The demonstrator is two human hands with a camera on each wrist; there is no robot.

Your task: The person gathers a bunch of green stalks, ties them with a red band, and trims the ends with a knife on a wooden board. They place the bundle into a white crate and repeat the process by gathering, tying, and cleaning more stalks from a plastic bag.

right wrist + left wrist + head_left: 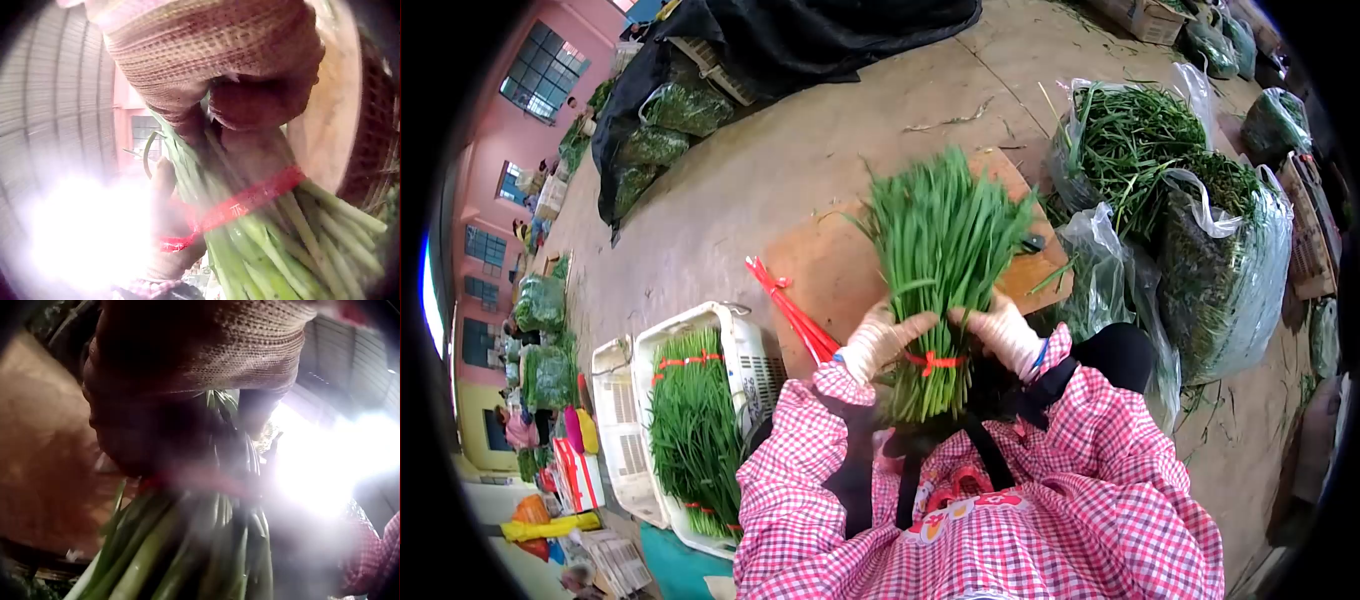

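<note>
A bundle of long green stalks (945,235) stands leafy end up in front of the body, a red tie (932,362) round its lower part. The gloved left hand (880,338) grips it from the left and the gloved right hand (1003,330) from the right, both thumbs across the front just above the tie. In the left wrist view the left hand (194,375) curls round the stalks (162,550). The right wrist view has the right hand (231,69) round them, above the red tie (244,203).
Behind the bundle lies a brown board (825,265) with red strips (800,320) at its left. A white crate (765,375) of tied green bundles stands left. Bags of loose greens (1135,140) stand right, and a black sheet (800,40) covers goods at the back.
</note>
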